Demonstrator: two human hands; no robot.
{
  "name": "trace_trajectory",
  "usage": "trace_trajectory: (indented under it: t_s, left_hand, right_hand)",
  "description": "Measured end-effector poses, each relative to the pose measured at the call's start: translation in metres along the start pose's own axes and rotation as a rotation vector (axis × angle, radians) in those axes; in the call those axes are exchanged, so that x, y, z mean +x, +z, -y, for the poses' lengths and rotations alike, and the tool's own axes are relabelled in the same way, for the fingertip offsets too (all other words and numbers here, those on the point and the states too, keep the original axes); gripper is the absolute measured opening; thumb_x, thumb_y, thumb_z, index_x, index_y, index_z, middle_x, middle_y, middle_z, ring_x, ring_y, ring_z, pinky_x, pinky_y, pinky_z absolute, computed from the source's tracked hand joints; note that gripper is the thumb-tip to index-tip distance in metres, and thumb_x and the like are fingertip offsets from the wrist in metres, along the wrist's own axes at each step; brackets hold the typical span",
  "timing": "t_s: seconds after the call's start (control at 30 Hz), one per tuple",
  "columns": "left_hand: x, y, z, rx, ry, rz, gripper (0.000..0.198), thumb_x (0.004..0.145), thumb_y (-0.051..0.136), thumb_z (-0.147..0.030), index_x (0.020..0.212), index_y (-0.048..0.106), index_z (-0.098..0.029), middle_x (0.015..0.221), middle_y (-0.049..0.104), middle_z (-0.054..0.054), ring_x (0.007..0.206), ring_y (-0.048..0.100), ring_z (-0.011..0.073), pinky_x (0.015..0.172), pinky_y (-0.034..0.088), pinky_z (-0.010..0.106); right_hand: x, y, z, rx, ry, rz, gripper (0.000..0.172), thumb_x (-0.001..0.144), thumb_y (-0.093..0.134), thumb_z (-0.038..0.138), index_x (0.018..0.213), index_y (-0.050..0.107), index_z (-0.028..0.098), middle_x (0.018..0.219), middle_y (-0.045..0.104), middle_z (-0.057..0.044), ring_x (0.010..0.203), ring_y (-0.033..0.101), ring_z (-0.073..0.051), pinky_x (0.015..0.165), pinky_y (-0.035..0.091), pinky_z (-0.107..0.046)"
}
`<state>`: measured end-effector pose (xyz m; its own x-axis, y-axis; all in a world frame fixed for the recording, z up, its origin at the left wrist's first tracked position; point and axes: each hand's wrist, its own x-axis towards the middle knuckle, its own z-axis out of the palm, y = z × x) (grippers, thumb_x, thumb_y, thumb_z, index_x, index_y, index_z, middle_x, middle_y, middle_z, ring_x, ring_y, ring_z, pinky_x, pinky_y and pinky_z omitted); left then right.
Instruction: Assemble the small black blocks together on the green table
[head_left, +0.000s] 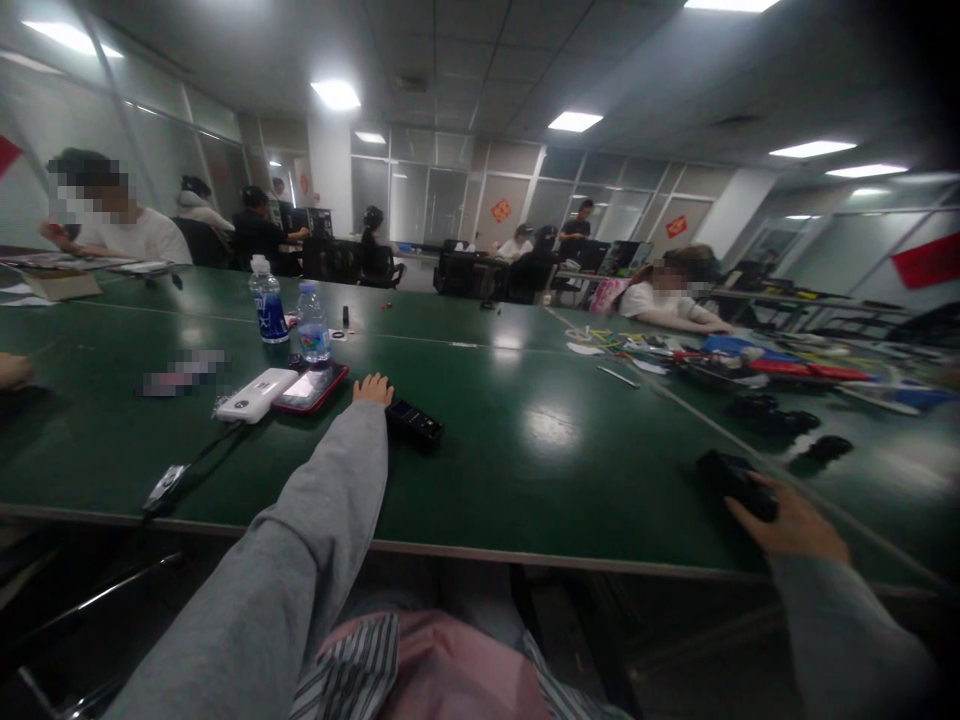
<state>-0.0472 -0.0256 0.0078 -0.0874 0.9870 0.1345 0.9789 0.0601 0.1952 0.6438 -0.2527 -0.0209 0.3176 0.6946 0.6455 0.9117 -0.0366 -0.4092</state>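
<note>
Grey L sleeve (315, 510) runs to L hand (373, 389), grip unclear, w/ blk handheld device (415, 425) just R of it, while R hand (802, 520) is clamped on blk object (739, 483), best kept steady, firmly held, in from table edge (570, 561).

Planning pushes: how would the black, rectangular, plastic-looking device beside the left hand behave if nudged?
The black plastic-looking device seems stiff, given its boxy casing. Lying flat, it probably won't roll or tip. It may slide easily, since the glossy green tabletop looks smooth.
</note>
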Motion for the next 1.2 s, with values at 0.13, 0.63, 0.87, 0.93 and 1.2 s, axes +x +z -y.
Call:
trace_trajectory:
  t_s: [0.13,0.63,0.87,0.93,1.2]
  left_hand:
    - [0.001,-0.001,-0.001,0.0,0.002,0.001,0.045,0.09,0.029,-0.038,0.13,0.042,-0.025,0.146,0.032,0.006,0.134,0.027,0.0243,0.106,0.022,0.05]
    - [0.002,0.0,-0.001,0.008,-0.006,0.004,0.045,0.089,0.031,-0.039,0.131,0.042,-0.026,0.147,0.031,0.006,0.134,0.027,0.0249,0.106,0.022,0.051]
    - [-0.002,-0.003,-0.003,-0.001,-0.013,0.022,0.044,0.089,0.031,-0.039,0.131,0.041,-0.027,0.147,0.03,0.005,0.135,0.025,0.0249,0.107,0.021,0.052]
    - [-0.001,-0.003,-0.003,-0.002,-0.016,0.018,0.044,0.089,0.031,-0.038,0.131,0.041,-0.026,0.147,0.029,0.005,0.135,0.025,0.0248,0.107,0.021,0.052]
    - [-0.004,-0.003,-0.004,-0.003,-0.017,0.016,0.045,0.09,0.031,-0.037,0.131,0.041,-0.024,0.147,0.031,0.005,0.135,0.025,0.0238,0.107,0.021,0.051]
  right_hand:
    - [0.054,0.061,0.126,-0.014,-0.103,0.266,0.057,0.068,0.056,0.056,0.116,0.053,0.026,0.103,0.059,-0.02,0.093,0.06,-0.031,0.076,0.046,-0.048]
    - [-0.011,0.164,0.432,0.563,-0.51,0.755,0.056,0.089,0.028,0.057,0.135,0.037,0.026,0.118,0.046,-0.009,0.117,0.042,-0.02,0.105,0.031,-0.044]
    - [-0.026,0.165,0.451,0.606,-0.494,0.71,0.072,0.073,0.049,0.069,0.131,0.039,0.028,0.131,0.03,-0.009,0.128,0.029,-0.026,0.107,0.027,-0.049]
    - [-0.031,0.164,0.454,0.581,-0.548,0.679,0.082,0.065,0.06,0.067,0.133,0.036,0.028,0.133,0.027,-0.011,0.128,0.027,-0.029,0.105,0.029,-0.051]
    - [-0.039,0.175,0.461,0.522,-0.612,0.497,0.073,0.063,0.068,0.045,0.126,0.04,0.021,0.125,0.035,-0.013,0.12,0.034,-0.03,0.101,0.034,-0.05]
